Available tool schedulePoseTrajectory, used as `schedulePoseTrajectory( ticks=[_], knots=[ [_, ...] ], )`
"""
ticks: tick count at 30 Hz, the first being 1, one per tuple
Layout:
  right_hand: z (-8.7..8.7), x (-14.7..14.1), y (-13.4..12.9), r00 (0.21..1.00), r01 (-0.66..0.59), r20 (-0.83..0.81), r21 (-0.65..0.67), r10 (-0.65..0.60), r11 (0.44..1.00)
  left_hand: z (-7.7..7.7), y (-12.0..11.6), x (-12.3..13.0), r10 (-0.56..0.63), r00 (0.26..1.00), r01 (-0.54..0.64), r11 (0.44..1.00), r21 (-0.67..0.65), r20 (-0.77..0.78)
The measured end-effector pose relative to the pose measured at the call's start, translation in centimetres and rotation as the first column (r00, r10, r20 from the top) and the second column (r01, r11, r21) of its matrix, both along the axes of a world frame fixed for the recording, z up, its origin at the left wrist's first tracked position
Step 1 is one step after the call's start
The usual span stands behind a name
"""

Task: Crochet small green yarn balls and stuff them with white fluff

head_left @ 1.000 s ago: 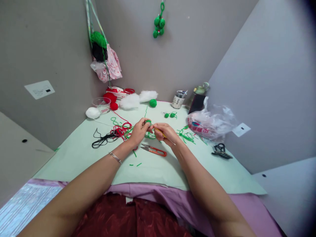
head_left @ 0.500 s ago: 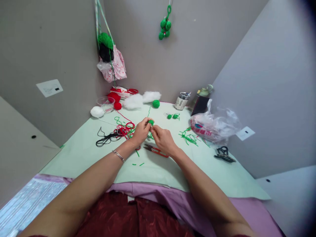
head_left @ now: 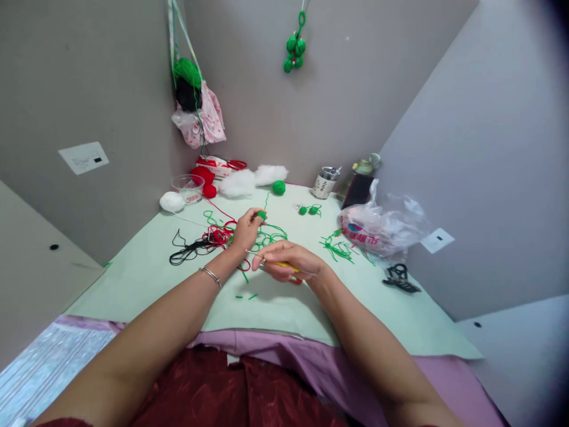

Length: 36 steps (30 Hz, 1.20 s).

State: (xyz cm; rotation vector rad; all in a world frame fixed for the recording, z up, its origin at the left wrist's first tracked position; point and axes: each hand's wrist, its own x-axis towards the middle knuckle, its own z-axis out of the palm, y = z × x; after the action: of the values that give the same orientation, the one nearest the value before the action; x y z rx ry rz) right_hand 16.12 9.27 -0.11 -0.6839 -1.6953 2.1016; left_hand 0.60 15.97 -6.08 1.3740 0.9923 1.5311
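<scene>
Pinched in the fingers of my left hand [head_left: 247, 228] is a small green crocheted ball [head_left: 262, 215]. My right hand [head_left: 291, 261] is closed round a crochet hook [head_left: 287, 265] with a yellow handle, its thin metal tip pointing left toward my left wrist. Loose green yarn [head_left: 271, 235] lies on the table between the hands. Under my right hand are thread snips, mostly hidden; only a bit of their orange-red handle [head_left: 294, 281] shows. Tangled red yarn [head_left: 217, 236] and a bundle of black cord [head_left: 189, 248] lie left of my left hand.
White stuffing [head_left: 237, 184], a green yarn ball [head_left: 278, 187], a clear tub [head_left: 188, 188] and a pen can [head_left: 325, 182] line the back. Two small green balls [head_left: 312, 210], green yarn scraps [head_left: 336, 246], a plastic bag [head_left: 382, 228] and a black hair claw [head_left: 400, 279] lie right.
My right hand has moved down and away from the green ball, taking the crochet hook with it. My left hand has shifted slightly left, still pinching the ball.
</scene>
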Motion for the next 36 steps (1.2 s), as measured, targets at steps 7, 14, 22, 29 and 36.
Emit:
schedulePoseTrajectory(
  ticks=[7,14,22,29,36],
  knots=[
    [0.0,-0.2,1.0,0.878,0.476,-0.134,0.15,-0.46,0.866,0.6,-0.8,0.0,-0.038,0.997,0.039,0.999,-0.015,0.064],
    [-0.2,-0.2,1.3,0.824,0.563,-0.094,0.232,-0.558,0.793,0.6,-1.2,0.3,-0.032,0.999,0.032,0.999,-0.01,0.009],
    [-0.2,0.1,1.5,0.853,0.518,-0.013,0.143,-0.522,0.843,0.6,-1.2,0.1,0.07,0.986,-0.053,0.992,0.112,-0.153],
    [-0.1,0.9,2.1,0.885,0.465,0.006,-0.001,-0.465,0.885,0.6,-1.5,0.1,0.102,0.968,-0.058,0.98,0.192,-0.229],
    [-0.1,0.9,2.5,0.883,0.468,0.028,0.028,-0.468,0.883,0.6,-1.7,0.2,0.123,0.962,-0.071,0.974,0.214,-0.242]
  ],
)
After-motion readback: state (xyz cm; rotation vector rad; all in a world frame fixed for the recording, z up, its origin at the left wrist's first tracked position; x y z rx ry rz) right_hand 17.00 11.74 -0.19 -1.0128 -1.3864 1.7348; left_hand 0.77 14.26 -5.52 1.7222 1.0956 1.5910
